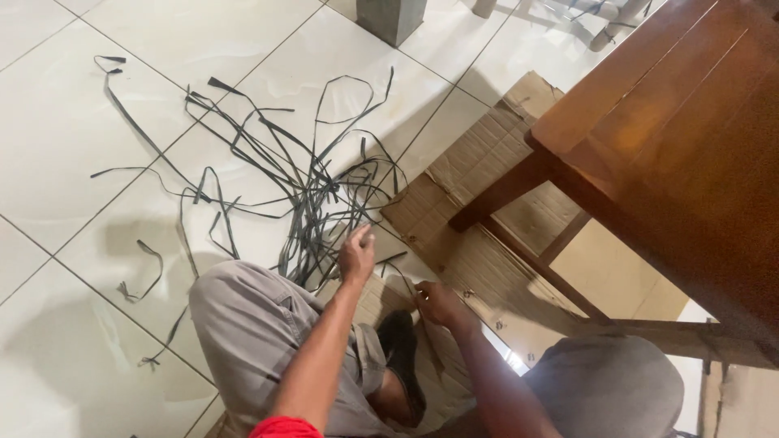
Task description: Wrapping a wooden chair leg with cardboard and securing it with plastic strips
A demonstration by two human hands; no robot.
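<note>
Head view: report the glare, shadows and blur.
Head view: soft glare on the tiles; table casts shadow over the cardboard; left hand slightly motion-blurred at the strips; right hand sharper; frame tilted.

The left hand [357,253] gripped dark strips [312,191] tangled on the tiled floor [65,138]; the right hand [436,302] rested on flattened cardboard [479,162].

I sat with both knees bent and spread, arms reaching forward between them. My left hand [357,253] was farther out, fingers curled in a loose pinch, wrist straight. My right hand [438,304] stayed nearer, low, knuckles up, fingers closed, forearm angled in from the right
</note>
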